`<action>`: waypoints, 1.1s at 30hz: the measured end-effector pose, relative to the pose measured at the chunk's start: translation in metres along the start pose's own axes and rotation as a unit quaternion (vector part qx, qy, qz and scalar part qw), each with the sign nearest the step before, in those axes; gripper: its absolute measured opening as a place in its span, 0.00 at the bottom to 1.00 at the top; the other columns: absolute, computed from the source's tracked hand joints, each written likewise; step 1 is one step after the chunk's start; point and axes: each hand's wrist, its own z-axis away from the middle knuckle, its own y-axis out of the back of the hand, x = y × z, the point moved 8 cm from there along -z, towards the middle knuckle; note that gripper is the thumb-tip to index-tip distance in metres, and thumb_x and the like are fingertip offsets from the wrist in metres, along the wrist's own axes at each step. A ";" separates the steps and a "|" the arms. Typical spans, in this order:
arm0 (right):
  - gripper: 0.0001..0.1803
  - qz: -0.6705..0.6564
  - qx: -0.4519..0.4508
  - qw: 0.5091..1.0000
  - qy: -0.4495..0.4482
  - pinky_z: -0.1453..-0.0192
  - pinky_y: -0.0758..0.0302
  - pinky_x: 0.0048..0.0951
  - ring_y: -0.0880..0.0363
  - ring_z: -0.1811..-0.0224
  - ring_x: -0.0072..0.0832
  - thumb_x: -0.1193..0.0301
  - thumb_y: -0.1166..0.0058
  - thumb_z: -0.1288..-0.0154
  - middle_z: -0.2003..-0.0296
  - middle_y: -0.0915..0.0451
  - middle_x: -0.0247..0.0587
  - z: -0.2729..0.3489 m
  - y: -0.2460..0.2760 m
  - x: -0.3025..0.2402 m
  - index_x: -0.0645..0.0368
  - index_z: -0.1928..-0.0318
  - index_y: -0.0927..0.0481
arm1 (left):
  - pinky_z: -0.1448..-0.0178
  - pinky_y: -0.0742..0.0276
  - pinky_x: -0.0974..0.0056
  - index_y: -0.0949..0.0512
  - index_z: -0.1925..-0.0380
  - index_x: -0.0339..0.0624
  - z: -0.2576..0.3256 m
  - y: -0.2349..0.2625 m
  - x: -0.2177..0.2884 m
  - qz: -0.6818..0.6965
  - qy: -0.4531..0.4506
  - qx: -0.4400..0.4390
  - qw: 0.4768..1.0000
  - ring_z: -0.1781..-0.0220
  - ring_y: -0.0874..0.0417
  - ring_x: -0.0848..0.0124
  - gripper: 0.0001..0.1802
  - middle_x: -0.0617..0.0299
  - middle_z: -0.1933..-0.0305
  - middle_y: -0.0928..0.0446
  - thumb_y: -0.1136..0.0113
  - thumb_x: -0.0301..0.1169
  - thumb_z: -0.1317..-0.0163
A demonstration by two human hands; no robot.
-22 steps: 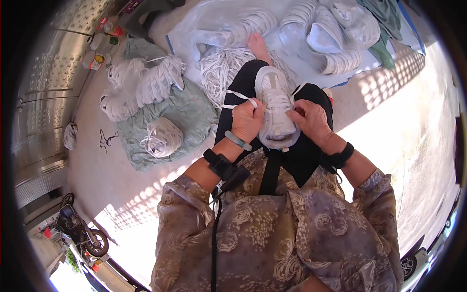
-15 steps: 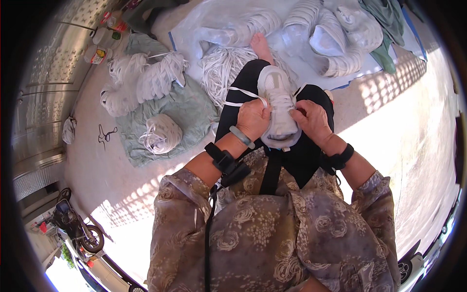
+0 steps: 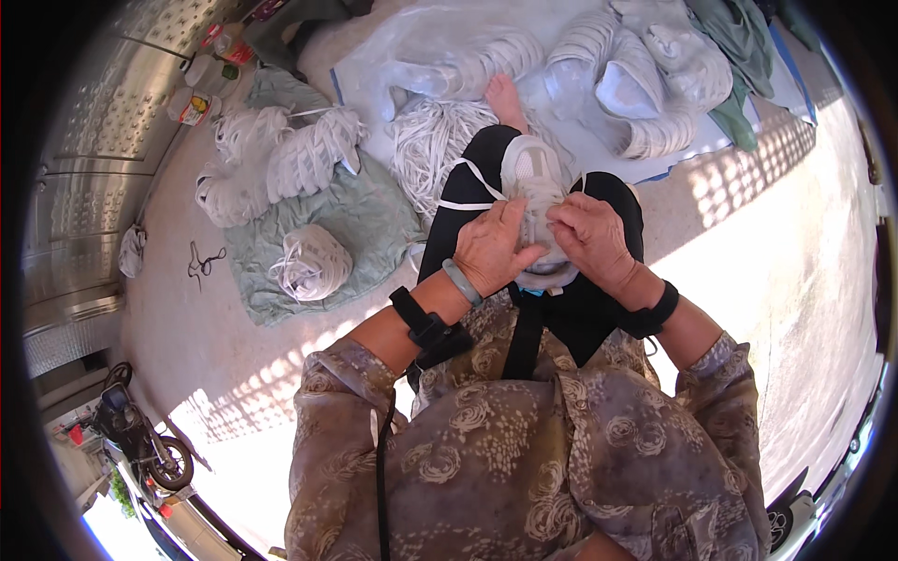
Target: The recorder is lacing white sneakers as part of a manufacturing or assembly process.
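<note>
A white lace-up shoe [image 3: 535, 166] rests on my black-clad lap, toe pointing away from me. My left hand [image 3: 492, 249] lies along the shoe's left side, its thumb apart from the fingers and the fingertips touching the lacing. On the right side, my right hand [image 3: 593, 237] has its fingers bent into a pinch at the shoe's eyelets; they seem to grip the white shoelace, though the grip point is mostly hidden. A loop of shoelace [image 3: 468, 205] hangs out to the left over my thigh.
A heap of loose white laces [image 3: 432, 140] lies beyond my left knee. One laced shoe upper [image 3: 313, 265] sits on a green cloth [image 3: 374, 224], near stacked uppers [image 3: 313, 150]. More stacks [image 3: 645, 84] cover a pale sheet. Scissors [image 3: 204, 264] lie on the floor at left.
My left hand has loosened its closed grip, the thumb spreading away and the fingers moving onto the lacing. My right hand has shifted slightly left and inward over the shoe.
</note>
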 end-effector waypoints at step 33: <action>0.05 0.254 -0.154 0.952 -0.074 0.60 0.40 0.36 0.30 0.72 0.33 0.71 0.49 0.47 0.78 0.30 0.34 0.136 0.077 0.104 0.53 0.74 0.31 | 0.62 0.28 0.56 0.27 0.63 0.40 0.002 0.007 -0.023 0.053 0.034 0.030 0.998 0.66 0.24 0.55 0.17 0.53 0.67 0.26 0.42 0.36 0.52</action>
